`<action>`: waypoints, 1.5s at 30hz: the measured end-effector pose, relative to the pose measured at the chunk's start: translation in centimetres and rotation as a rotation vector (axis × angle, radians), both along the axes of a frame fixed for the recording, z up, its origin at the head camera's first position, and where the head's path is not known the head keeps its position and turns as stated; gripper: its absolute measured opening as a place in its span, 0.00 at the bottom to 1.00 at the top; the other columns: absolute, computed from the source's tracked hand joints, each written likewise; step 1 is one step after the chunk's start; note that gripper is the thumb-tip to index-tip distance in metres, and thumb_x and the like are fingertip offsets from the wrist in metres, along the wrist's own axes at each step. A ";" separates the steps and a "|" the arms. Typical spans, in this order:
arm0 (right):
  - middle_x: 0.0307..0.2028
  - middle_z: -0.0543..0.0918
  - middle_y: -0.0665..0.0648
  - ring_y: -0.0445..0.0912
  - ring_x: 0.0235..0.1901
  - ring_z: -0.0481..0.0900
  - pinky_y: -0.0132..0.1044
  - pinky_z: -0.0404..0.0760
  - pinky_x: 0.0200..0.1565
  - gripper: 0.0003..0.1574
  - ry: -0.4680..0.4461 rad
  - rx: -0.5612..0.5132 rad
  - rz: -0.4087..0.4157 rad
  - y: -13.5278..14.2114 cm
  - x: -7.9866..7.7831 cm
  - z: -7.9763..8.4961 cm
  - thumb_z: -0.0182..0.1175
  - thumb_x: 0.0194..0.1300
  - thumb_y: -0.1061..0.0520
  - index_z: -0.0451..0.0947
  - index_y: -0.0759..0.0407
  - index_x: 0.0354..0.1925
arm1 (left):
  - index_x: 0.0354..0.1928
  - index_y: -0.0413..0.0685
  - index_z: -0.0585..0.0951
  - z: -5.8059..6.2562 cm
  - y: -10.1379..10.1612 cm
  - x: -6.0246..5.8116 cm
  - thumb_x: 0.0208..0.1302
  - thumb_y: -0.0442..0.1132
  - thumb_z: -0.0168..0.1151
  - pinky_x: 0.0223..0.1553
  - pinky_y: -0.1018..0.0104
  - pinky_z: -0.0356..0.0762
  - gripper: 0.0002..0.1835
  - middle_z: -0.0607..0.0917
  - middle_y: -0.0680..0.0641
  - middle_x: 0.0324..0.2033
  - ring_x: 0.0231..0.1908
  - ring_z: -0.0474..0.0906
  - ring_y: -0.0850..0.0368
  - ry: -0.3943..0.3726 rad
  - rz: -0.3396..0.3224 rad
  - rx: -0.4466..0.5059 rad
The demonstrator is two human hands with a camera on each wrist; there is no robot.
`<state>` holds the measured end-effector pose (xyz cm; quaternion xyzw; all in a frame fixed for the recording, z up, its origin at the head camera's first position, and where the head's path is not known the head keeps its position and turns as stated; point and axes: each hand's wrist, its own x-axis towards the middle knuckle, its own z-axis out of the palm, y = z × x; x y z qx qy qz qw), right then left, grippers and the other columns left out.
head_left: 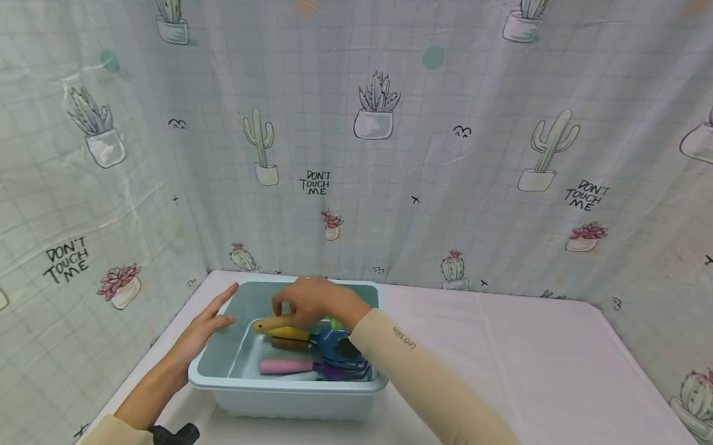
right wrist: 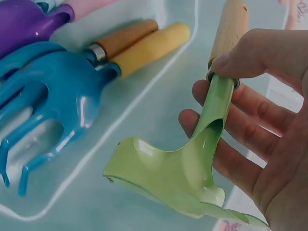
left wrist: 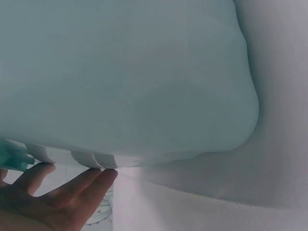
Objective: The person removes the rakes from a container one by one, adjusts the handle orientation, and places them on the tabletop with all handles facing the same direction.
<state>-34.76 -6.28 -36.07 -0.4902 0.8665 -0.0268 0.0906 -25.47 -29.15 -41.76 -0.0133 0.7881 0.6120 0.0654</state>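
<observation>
A pale blue plastic bin (head_left: 293, 389) stands on the table with small garden tools inside. My right hand (head_left: 315, 299) is over the bin, holding a green garden trowel (right wrist: 163, 173) by its wooden handle near the metal collar. Thumb and fingers meet around that collar in the right wrist view. At the bin's left side, my left hand (head_left: 200, 332) touches the rim with its fingers extended. Beside the trowel lie a blue hand fork (right wrist: 72, 96), a yellow handle (right wrist: 154, 48), a brown wooden handle (right wrist: 127, 38) and a purple tool (right wrist: 29, 21) with a pink handle.
A white cloth covers the table (head_left: 477, 372), which stretches to the right of the bin. Behind and at both sides hangs a curtain (head_left: 397, 184) printed with cacti. A black object (head_left: 176, 439) sits at my left wrist.
</observation>
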 end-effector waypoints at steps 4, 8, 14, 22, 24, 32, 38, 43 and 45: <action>0.37 0.82 0.43 0.39 0.34 0.77 0.32 0.77 0.32 0.19 -0.030 -0.032 -0.012 0.8 -0.1 1.0 0.64 0.57 0.56 0.78 0.39 0.46 | 0.74 0.79 0.45 0.1 -0.1 -0.1 0.72 0.43 0.44 0.70 0.35 0.44 0.35 0.37 0.55 0.77 0.76 0.35 0.44 -0.009 0.005 -0.007; 0.36 0.81 0.45 0.41 0.34 0.76 0.31 0.75 0.32 0.24 -0.044 -0.077 -0.018 1.9 -0.1 2.3 0.65 0.54 0.61 0.78 0.40 0.48 | 0.74 0.79 0.45 0.0 -0.2 -0.1 0.72 0.43 0.44 0.70 0.34 0.43 0.35 0.37 0.56 0.77 0.76 0.35 0.44 -0.011 0.000 -0.004; 0.39 0.81 0.47 0.41 0.36 0.75 0.31 0.74 0.32 0.27 0.006 -0.099 -0.038 3.6 0.2 4.4 0.62 0.55 0.62 0.77 0.40 0.52 | 0.74 0.79 0.44 -0.2 -0.3 -0.1 0.72 0.43 0.45 0.69 0.32 0.41 0.35 0.36 0.57 0.77 0.76 0.33 0.43 0.001 -0.021 -0.003; 0.40 0.82 0.47 0.42 0.37 0.77 0.33 0.76 0.34 0.27 0.080 -0.101 -0.062 5.8 0.9 6.6 0.62 0.54 0.63 0.77 0.40 0.51 | 0.74 0.79 0.44 -0.2 -0.2 -0.1 0.73 0.42 0.44 0.69 0.33 0.43 0.35 0.36 0.57 0.77 0.76 0.34 0.44 -0.001 -0.027 0.009; 0.40 0.82 0.47 0.42 0.38 0.77 0.33 0.77 0.35 0.27 0.090 -0.111 -0.064 6.4 1.1 7.0 0.62 0.54 0.63 0.77 0.40 0.51 | 0.74 0.80 0.43 -0.2 -0.1 -0.1 0.73 0.42 0.44 0.69 0.33 0.43 0.36 0.36 0.57 0.77 0.76 0.34 0.43 -0.002 -0.025 0.002; 0.42 0.82 0.46 0.42 0.39 0.76 0.33 0.77 0.35 0.26 0.110 -0.150 -0.096 9.0 1.3 8.1 0.62 0.54 0.63 0.78 0.42 0.51 | 0.74 0.80 0.43 -0.3 0.0 -0.1 0.73 0.42 0.43 0.69 0.32 0.43 0.35 0.35 0.57 0.76 0.76 0.34 0.43 -0.010 -0.013 -0.008; 0.42 0.82 0.47 0.42 0.38 0.77 0.33 0.79 0.38 0.25 0.099 -0.175 -0.119 11.2 1.2 8.9 0.62 0.54 0.63 0.78 0.43 0.50 | 0.74 0.80 0.43 -0.2 0.0 -0.1 0.73 0.42 0.42 0.69 0.32 0.42 0.35 0.36 0.57 0.76 0.76 0.33 0.42 -0.018 -0.010 -0.015; 0.40 0.82 0.47 0.43 0.37 0.78 0.33 0.80 0.40 0.25 0.055 -0.203 -0.140 13.3 0.9 9.5 0.63 0.55 0.62 0.78 0.43 0.50 | 0.74 0.80 0.42 -0.2 0.1 0.0 0.73 0.42 0.42 0.68 0.32 0.43 0.35 0.36 0.56 0.77 0.76 0.34 0.41 -0.010 -0.016 -0.009; 0.40 0.82 0.48 0.43 0.38 0.79 0.34 0.80 0.41 0.25 0.036 -0.212 -0.147 14.2 0.8 9.6 0.62 0.55 0.63 0.78 0.43 0.51 | 0.74 0.80 0.42 -0.2 0.1 0.1 0.73 0.42 0.42 0.68 0.32 0.43 0.35 0.36 0.56 0.77 0.76 0.35 0.41 -0.006 -0.014 -0.012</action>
